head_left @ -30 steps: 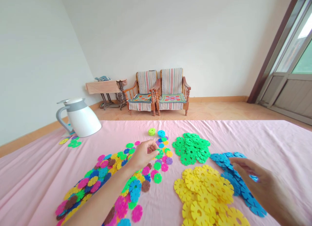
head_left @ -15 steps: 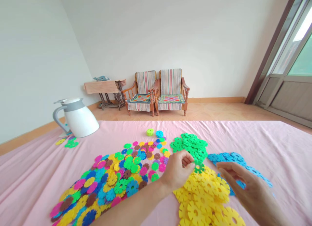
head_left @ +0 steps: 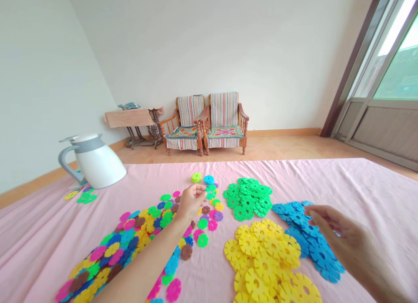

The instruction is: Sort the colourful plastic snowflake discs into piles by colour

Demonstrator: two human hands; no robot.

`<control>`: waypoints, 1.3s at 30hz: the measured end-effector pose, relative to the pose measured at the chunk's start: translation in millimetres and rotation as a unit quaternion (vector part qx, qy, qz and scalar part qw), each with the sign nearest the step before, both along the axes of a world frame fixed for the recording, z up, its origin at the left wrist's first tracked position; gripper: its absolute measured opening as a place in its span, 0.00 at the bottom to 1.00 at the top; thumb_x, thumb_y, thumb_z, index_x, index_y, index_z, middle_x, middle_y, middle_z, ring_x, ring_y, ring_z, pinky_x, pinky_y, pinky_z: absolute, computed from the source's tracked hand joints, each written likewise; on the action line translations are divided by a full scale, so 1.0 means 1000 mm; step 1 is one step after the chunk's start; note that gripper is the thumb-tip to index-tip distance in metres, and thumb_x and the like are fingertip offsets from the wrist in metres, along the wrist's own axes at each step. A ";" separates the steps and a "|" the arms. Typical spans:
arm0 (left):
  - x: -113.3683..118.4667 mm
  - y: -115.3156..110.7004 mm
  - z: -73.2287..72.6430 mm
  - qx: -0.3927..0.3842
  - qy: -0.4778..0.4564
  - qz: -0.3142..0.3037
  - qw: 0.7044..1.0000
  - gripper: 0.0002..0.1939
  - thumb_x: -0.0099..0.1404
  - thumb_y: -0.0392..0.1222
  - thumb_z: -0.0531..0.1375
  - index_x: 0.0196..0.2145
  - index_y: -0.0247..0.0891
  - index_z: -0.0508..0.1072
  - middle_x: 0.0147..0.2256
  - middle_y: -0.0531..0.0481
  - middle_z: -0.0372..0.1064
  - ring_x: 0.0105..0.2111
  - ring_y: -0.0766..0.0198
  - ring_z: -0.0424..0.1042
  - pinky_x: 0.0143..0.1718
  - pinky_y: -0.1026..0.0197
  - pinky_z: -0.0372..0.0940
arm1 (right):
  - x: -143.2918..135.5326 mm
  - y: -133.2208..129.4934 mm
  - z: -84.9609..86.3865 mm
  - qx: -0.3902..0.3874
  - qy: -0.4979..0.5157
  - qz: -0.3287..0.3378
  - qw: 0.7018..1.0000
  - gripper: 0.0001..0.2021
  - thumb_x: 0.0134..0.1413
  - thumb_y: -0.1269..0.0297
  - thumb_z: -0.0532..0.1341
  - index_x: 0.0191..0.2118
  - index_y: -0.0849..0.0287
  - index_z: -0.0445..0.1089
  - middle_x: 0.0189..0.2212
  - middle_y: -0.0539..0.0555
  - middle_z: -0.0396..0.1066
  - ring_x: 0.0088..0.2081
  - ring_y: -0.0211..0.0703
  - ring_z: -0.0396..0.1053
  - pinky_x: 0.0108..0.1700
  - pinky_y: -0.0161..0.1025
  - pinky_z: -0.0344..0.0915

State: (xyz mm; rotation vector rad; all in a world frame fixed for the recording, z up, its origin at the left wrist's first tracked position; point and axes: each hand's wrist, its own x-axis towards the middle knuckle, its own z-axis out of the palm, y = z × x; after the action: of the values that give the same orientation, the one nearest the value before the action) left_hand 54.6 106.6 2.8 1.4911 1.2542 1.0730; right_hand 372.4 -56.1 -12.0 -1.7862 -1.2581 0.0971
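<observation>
While the left hand [head_left: 191, 202] pinches a green disc [head_left: 211, 189], left of the green pile [head_left: 248, 197] | right hand [head_left: 346, 233]: right of it (can't tell its grip)

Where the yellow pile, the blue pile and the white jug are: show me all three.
Yellow pile [head_left: 271, 270]: head view, near the middle of the heap.
Blue pile [head_left: 310, 238]: head view, near its visible middle.
White jug [head_left: 102, 167]: head view, on its rounded white body.

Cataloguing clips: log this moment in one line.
left hand: pinching green disc | right hand: at blue pile, grip unclear | yellow pile, green pile: on cloth
</observation>
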 end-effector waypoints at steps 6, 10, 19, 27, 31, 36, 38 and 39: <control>0.012 0.006 -0.007 -0.027 0.016 -0.013 0.999 0.05 0.51 0.32 0.61 0.28 0.34 0.68 0.20 0.56 0.66 0.18 0.71 0.69 0.15 0.73 0.57 | -0.010 0.003 -0.012 -0.029 0.018 0.059 0.998 0.17 0.53 0.49 0.54 0.37 0.55 0.71 0.32 0.52 0.76 0.33 0.45 0.75 0.37 0.38 0.71; 0.031 0.002 -0.010 -0.028 0.014 -0.043 0.999 0.05 0.51 0.32 0.61 0.29 0.35 0.70 0.21 0.56 0.67 0.20 0.70 0.70 0.16 0.73 0.58 | -0.006 0.002 -0.013 -0.040 0.015 0.061 0.997 0.17 0.54 0.49 0.54 0.38 0.55 0.71 0.32 0.52 0.77 0.33 0.44 0.75 0.38 0.38 0.71; 0.058 0.003 -0.007 -0.017 0.038 -0.106 0.993 0.04 0.55 0.31 0.59 0.31 0.33 0.70 0.25 0.51 0.72 0.22 0.67 0.74 0.22 0.68 0.66 | -0.002 0.004 -0.024 -0.059 0.019 0.064 0.996 0.17 0.53 0.48 0.55 0.38 0.53 0.72 0.33 0.51 0.77 0.33 0.44 0.75 0.38 0.38 0.71; 0.046 0.009 0.004 0.096 0.152 -0.125 0.976 0.11 0.60 0.32 0.53 0.38 0.32 0.74 0.36 0.42 0.75 0.34 0.60 0.75 0.37 0.57 0.70 | -0.002 0.005 -0.026 -0.048 0.004 0.073 0.996 0.16 0.53 0.49 0.55 0.38 0.55 0.72 0.33 0.53 0.77 0.32 0.45 0.75 0.37 0.39 0.71; 0.011 0.014 -0.001 0.183 0.246 -0.122 0.944 0.17 0.56 0.26 0.51 0.39 0.35 0.76 0.43 0.43 0.73 0.46 0.56 0.69 0.53 0.51 0.60 | -0.004 0.004 -0.024 -0.034 -0.017 0.073 0.997 0.15 0.52 0.51 0.56 0.38 0.54 0.73 0.33 0.53 0.77 0.34 0.45 0.75 0.39 0.39 0.71; -0.018 0.011 -0.012 0.240 0.333 -0.161 0.898 0.21 0.50 0.25 0.53 0.39 0.38 0.77 0.47 0.44 0.71 0.51 0.54 0.64 0.55 0.50 0.55 | -0.008 0.005 -0.020 -0.032 -0.006 0.081 0.996 0.16 0.50 0.50 0.57 0.35 0.56 0.74 0.30 0.53 0.77 0.29 0.45 0.75 0.33 0.36 0.71; -0.028 0.007 -0.012 0.249 0.357 -0.169 0.884 0.18 0.51 0.26 0.53 0.33 0.39 0.78 0.43 0.46 0.73 0.48 0.54 0.66 0.52 0.51 0.58 | -0.009 0.005 -0.019 -0.032 0.000 0.076 0.997 0.17 0.49 0.50 0.57 0.35 0.56 0.75 0.30 0.53 0.77 0.29 0.45 0.75 0.33 0.35 0.71; -0.033 0.006 -0.010 0.250 0.367 -0.171 0.879 0.17 0.51 0.26 0.52 0.29 0.39 0.78 0.39 0.46 0.74 0.44 0.56 0.69 0.49 0.54 0.60 | -0.009 0.005 -0.019 -0.032 0.002 0.073 0.997 0.17 0.49 0.50 0.57 0.35 0.56 0.75 0.30 0.53 0.77 0.29 0.45 0.75 0.33 0.35 0.71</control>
State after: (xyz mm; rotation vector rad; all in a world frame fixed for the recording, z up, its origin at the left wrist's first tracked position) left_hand 21.8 112.3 -7.7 2.5744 1.1520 0.6113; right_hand 363.8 -51.0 -31.2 -1.7448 -1.3964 0.2252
